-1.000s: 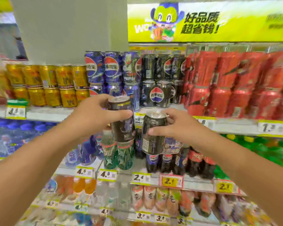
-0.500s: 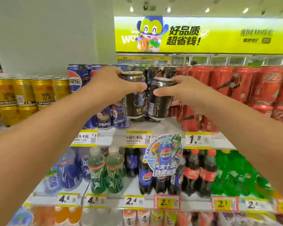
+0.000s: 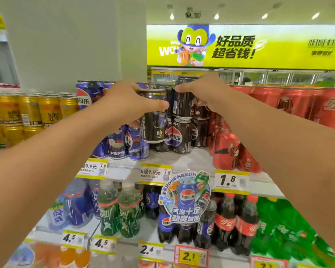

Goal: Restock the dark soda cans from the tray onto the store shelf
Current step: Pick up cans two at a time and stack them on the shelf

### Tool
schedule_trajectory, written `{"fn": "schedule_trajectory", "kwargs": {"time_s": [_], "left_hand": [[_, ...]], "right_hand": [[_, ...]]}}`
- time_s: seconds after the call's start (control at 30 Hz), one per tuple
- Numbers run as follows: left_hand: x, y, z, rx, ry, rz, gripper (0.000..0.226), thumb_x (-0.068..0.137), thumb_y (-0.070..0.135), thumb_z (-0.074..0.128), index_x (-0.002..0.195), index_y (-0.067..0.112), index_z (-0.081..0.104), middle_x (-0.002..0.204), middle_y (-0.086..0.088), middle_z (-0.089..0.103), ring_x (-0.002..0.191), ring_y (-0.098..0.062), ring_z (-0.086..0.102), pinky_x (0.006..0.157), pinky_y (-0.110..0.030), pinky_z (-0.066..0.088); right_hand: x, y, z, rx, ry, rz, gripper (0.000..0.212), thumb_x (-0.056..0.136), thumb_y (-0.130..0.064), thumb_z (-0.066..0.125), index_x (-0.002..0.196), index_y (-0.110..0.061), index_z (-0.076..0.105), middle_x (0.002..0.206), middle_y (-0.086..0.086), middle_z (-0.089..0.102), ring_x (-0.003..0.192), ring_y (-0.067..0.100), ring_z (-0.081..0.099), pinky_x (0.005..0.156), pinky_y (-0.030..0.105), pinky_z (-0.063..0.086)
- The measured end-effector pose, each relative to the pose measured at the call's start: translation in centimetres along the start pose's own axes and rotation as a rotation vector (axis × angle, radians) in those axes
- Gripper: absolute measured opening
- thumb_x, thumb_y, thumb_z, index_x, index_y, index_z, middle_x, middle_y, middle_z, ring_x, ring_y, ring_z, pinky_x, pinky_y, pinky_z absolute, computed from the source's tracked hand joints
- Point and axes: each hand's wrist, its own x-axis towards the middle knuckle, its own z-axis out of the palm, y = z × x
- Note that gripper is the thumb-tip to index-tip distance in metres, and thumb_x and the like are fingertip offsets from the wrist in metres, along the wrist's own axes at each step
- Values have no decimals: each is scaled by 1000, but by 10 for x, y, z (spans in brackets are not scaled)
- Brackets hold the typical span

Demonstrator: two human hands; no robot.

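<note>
My left hand (image 3: 128, 101) grips a dark soda can (image 3: 154, 122) by its upper part and holds it upright in front of the stacked dark cans on the top shelf (image 3: 199, 161). My right hand (image 3: 205, 91) wraps a second dark can (image 3: 183, 105), which sits on top of a lower dark can (image 3: 180, 138) in the stack; whether it rests fully I cannot tell. The two held cans are side by side, almost touching. The tray is out of view.
Blue cola cans (image 3: 120, 144) stand left of the dark stack, gold cans (image 3: 29, 111) further left, red cans (image 3: 232, 149) on the right. Price tags (image 3: 155, 174) line the shelf edge. Bottled drinks (image 3: 128, 209) fill the shelf below. A yellow sign (image 3: 278, 45) hangs above.
Both hands have risen and pushed forward with their cans, from below the shelf edge up to the dark can stack. The right can now reaches the upper row.
</note>
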Motion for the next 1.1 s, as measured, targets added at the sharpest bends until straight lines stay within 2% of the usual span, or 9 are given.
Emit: {"fn": "schedule_trajectory", "kwargs": {"time_s": [0.07, 0.2, 0.33, 0.43, 0.53, 0.67, 0.8, 1.03, 1.1], "left_hand": [[-1, -3, 1, 3, 5, -9, 72, 57, 62, 87, 110, 20, 64, 95, 3, 74, 74, -17, 76, 71, -37, 64], [-3, -7, 2, 34, 0, -4, 86, 58, 61, 87, 129, 21, 61, 101, 1, 72, 77, -19, 76, 70, -38, 65], [-5, -11, 0, 17, -12, 17, 44, 65, 53, 87, 96, 28, 69, 101, -4, 73, 85, -21, 74, 74, -44, 64], [-6, -14, 0, 16, -21, 28, 35, 67, 51, 87, 85, 32, 63, 98, -2, 72, 86, -19, 73, 72, -42, 65], [-6, -16, 0, 13, -27, 27, 44, 68, 51, 86, 100, 26, 67, 99, -1, 72, 85, -18, 73, 70, -40, 65], [-5, -20, 1, 19, -40, 37, 45, 67, 52, 86, 99, 29, 65, 99, 1, 72, 84, -16, 73, 68, -39, 65], [-5, -23, 3, 27, -40, 39, 51, 69, 53, 85, 107, 27, 62, 96, 6, 69, 82, -13, 71, 67, -36, 65], [-4, -29, 9, -15, -50, 30, 67, 64, 55, 86, 120, 25, 67, 100, 6, 73, 81, -14, 74, 66, -37, 65], [-3, -31, 10, -22, -59, 25, 56, 65, 54, 86, 111, 28, 68, 96, 7, 73, 80, -13, 74, 67, -37, 65]], "right_hand": [[8, -2, 11, 21, -23, -27, 77, 69, -44, 88, 126, -3, 55, 85, -1, 56, 76, 16, 60, 68, 33, 54], [23, -2, 34, 41, -37, -54, 75, 70, -40, 89, 124, -3, 52, 82, 0, 54, 76, 18, 59, 68, 35, 54], [31, 0, 55, 51, -10, -49, 80, 69, -37, 91, 129, 0, 53, 72, 2, 56, 60, 15, 54, 51, 28, 42], [34, 1, 63, 35, 2, -43, 73, 71, -36, 89, 123, 1, 54, 72, 3, 56, 58, 13, 53, 53, 27, 45], [37, 2, 70, -3, -1, -42, 65, 72, -37, 89, 113, 4, 60, 71, 3, 56, 61, 15, 55, 56, 27, 47], [34, 0, 75, -91, 3, -60, 50, 73, -41, 86, 86, -4, 55, 65, 4, 53, 60, 20, 54, 67, 34, 52], [32, 0, 75, -122, -2, -69, 50, 75, -43, 84, 70, -9, 48, 58, 2, 47, 53, 18, 48, 62, 32, 46], [18, 7, 70, -178, -26, -77, 52, 83, -51, 74, 70, -13, 41, 65, 1, 44, 58, 14, 45, 60, 29, 40], [10, 6, 65, -197, -17, -78, 48, 88, -49, 69, 70, -11, 45, 65, 3, 47, 58, 17, 48, 57, 29, 40]]}}
